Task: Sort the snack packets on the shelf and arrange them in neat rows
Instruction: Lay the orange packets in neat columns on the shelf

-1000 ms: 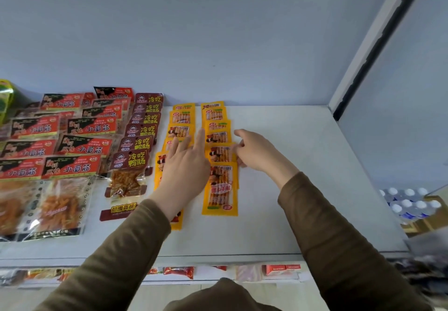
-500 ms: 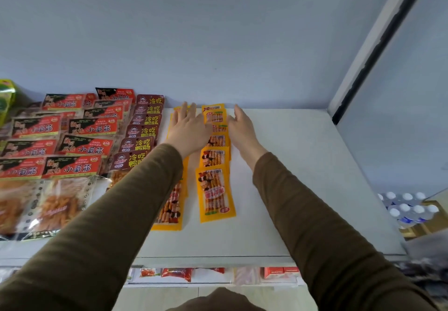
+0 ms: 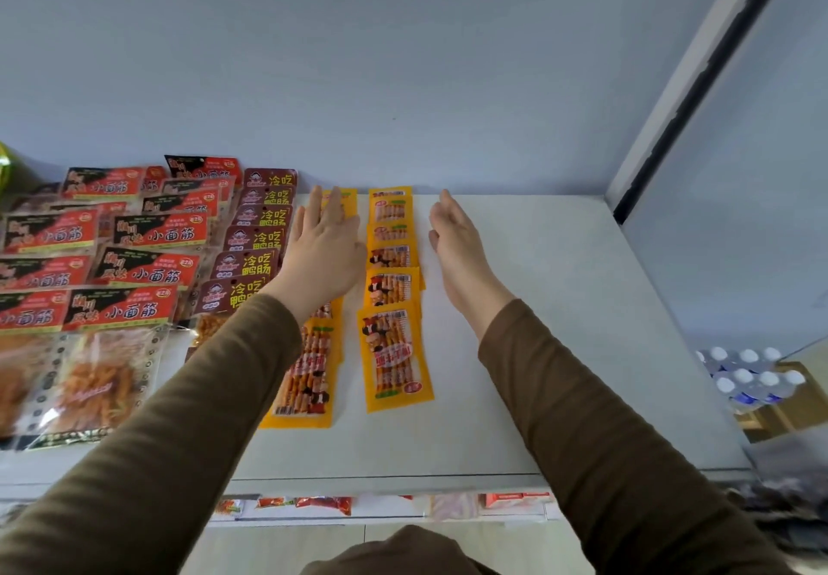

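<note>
Shelf: we see a pale shelf (image 3: 515, 350) whose back edge meets a blue-grey wall (image 3: 403, 59); its right back corner ends at a white upright post (image 3: 699, 77).
Left yellow row: yellow snack packets (image 3: 307, 373) overlap in a line from the back edge toward the front edge, near the middle of the shelf; our left arm covers much of it.
Right yellow row: a second line of yellow packets (image 3: 394, 288) runs just beside the first, with a narrow strip of bare shelf between them; the front packet sits slightly tilted.
Left hand: our left hand (image 3: 325, 247) lies flat on the back part of the left yellow row, fingers straight and spread, pinching nothing.
Right hand: our right hand (image 3: 454, 238) stands on its edge on the bare shelf just right of the right yellow row, fingers straight and together, palm toward the packets; we cannot tell whether it touches them.
Maroon row: dark maroon packets (image 3: 255, 243) overlap from the back edge forward, just left of the left hand.
Red packets: red-and-black packets (image 3: 139, 270) fill the left part of the shelf in overlapping rows up to the left edge of view.
Sleeves: both arms wear brown sleeves (image 3: 605, 440).
Beyond the right edge: capped water bottles (image 3: 743, 373) stand lower down.
Below the front edge: more packets (image 3: 322, 505) show on a lower shelf.
</note>
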Action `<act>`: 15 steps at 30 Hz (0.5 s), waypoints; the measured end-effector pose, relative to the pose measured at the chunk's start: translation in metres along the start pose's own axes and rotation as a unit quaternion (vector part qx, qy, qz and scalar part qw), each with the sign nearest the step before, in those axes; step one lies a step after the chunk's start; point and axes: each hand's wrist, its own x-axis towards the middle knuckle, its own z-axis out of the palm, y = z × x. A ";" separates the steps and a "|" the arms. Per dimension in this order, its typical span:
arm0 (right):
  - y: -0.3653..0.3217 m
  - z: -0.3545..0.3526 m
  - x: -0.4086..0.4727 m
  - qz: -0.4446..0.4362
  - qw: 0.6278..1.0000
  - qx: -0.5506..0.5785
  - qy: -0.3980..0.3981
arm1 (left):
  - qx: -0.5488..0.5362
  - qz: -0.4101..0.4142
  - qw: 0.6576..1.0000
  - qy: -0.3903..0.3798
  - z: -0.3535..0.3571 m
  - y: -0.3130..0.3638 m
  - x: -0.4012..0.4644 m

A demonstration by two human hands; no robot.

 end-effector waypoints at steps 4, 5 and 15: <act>0.000 0.018 -0.021 -0.008 0.999 -0.031 -0.038 | 0.011 0.014 0.999 -0.039 0.006 0.014 -0.017; -0.002 0.020 -0.024 -0.016 0.998 -0.034 -0.041 | 0.004 0.009 0.999 -0.051 0.005 0.017 -0.018; 0.005 -0.015 -0.075 -0.017 0.998 -0.047 -0.037 | 0.026 0.062 0.997 -0.035 -0.021 0.025 -0.132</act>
